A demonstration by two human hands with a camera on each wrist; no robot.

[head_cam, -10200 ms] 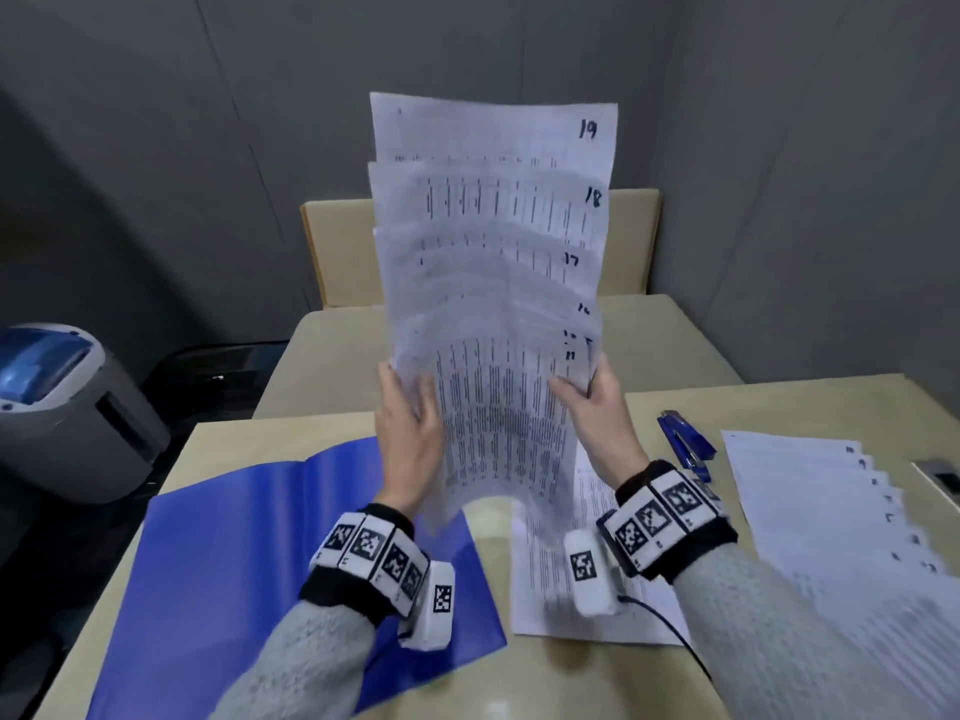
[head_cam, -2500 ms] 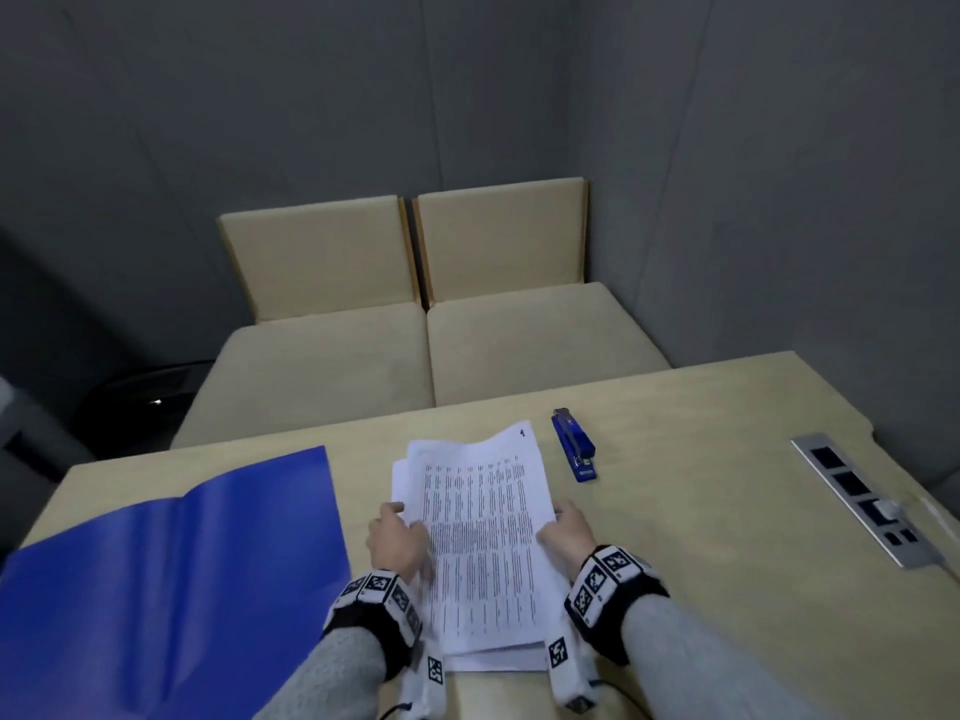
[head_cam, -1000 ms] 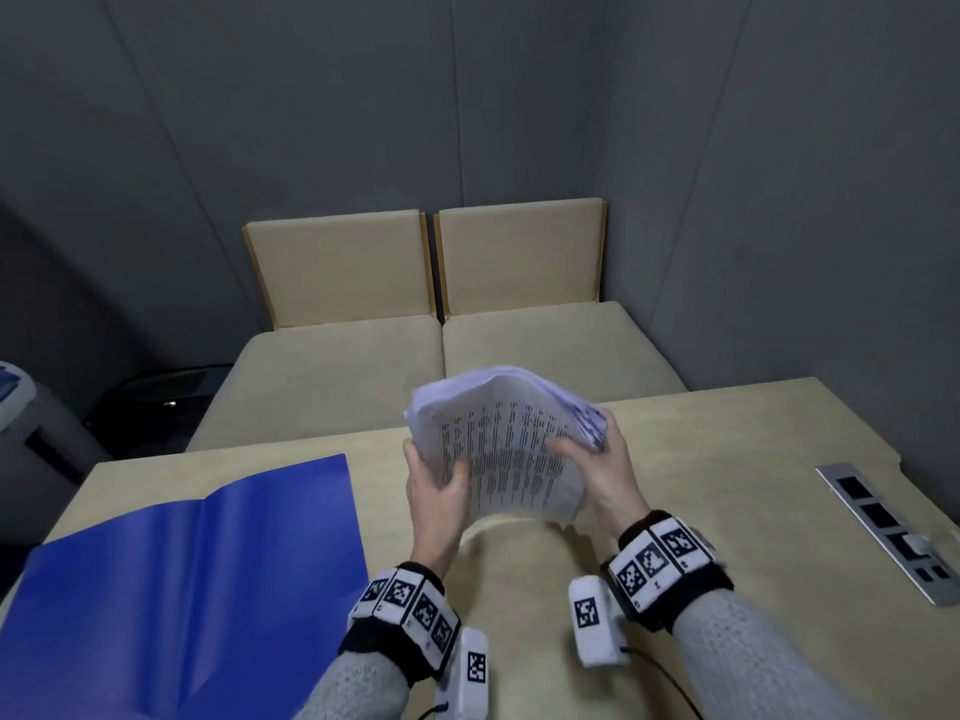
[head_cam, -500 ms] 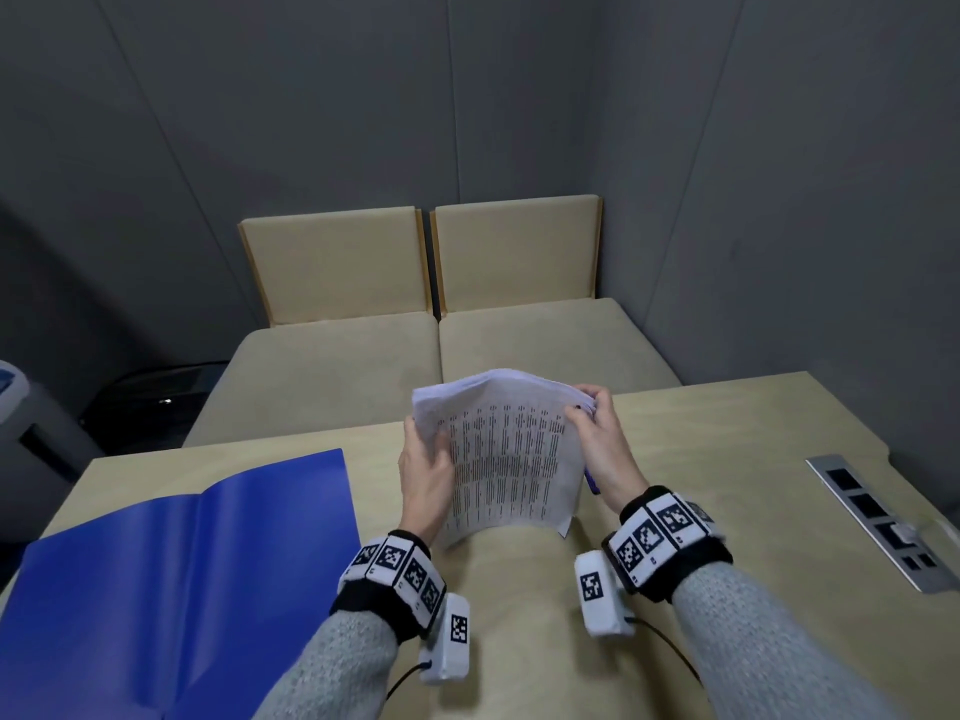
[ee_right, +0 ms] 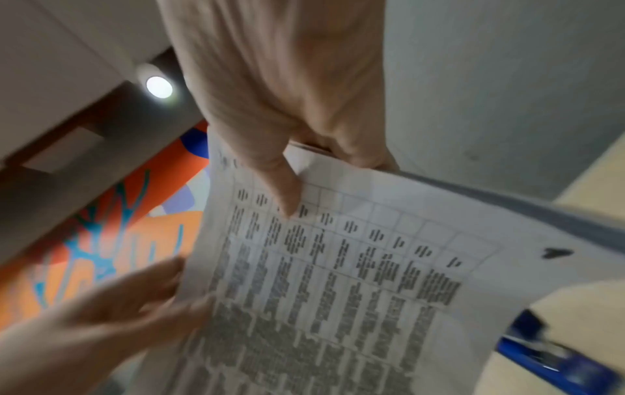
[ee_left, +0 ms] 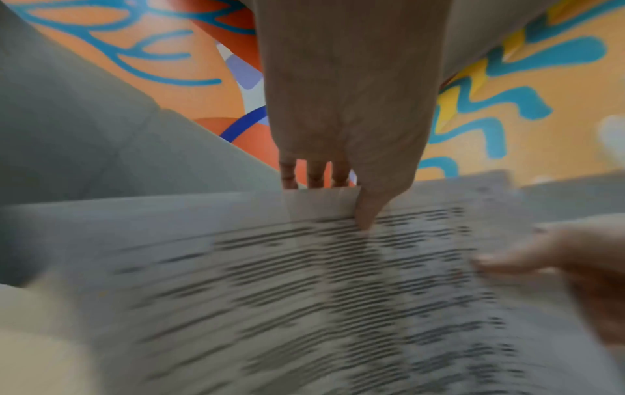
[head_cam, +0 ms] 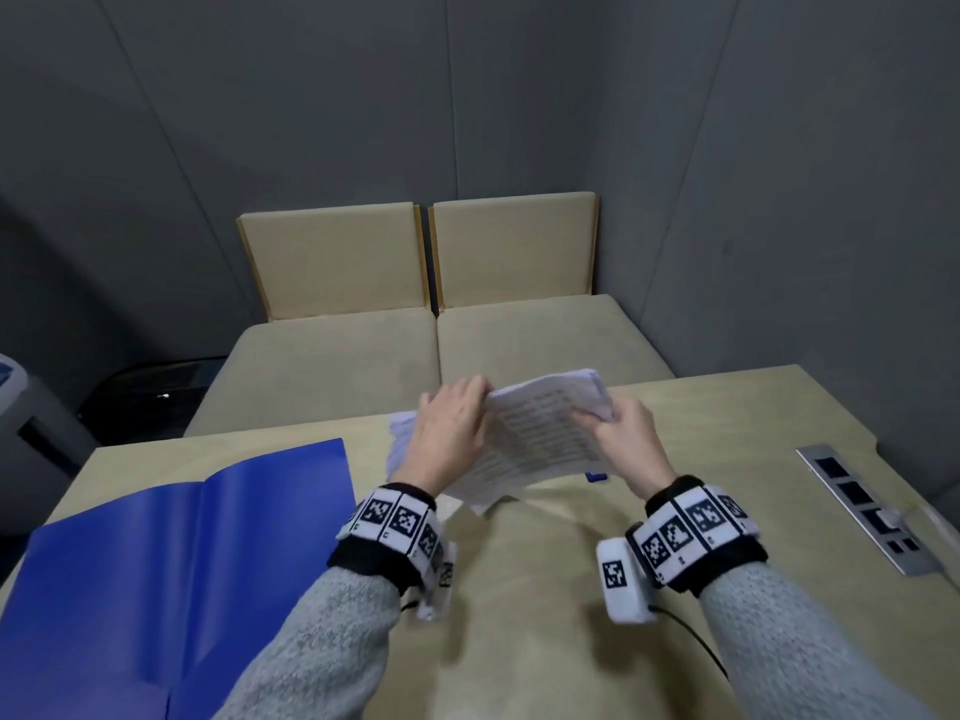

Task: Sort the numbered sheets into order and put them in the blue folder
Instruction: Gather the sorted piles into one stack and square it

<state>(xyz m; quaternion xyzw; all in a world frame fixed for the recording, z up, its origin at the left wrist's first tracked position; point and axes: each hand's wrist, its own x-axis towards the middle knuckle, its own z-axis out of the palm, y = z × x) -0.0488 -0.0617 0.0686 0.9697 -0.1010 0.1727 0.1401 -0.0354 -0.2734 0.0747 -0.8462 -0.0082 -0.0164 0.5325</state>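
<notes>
A stack of printed white sheets (head_cam: 540, 433) is held tilted above the table, one lower corner close to the tabletop. My left hand (head_cam: 449, 426) grips its left edge, thumb on the printed face (ee_left: 367, 219) and fingers behind. My right hand (head_cam: 621, 433) pinches the right edge, thumb on top (ee_right: 287, 197). The stack (ee_right: 338, 280) shows a table of text and a dark handwritten mark near one corner. The blue folder (head_cam: 171, 563) lies open and flat on the table at the left, apart from both hands.
A blue stapler (head_cam: 596, 476) peeks out under the sheets, also the stapler (ee_right: 554, 355) in the right wrist view. A metal socket strip (head_cam: 867, 511) is set into the table at the right. Two beige seats (head_cam: 431, 345) stand beyond the table's far edge.
Over the last second the stack has turned from nearly upright to tilted and sideways, and my left hand has moved up to its upper left edge. Earlier, the sheets lay on the table.
</notes>
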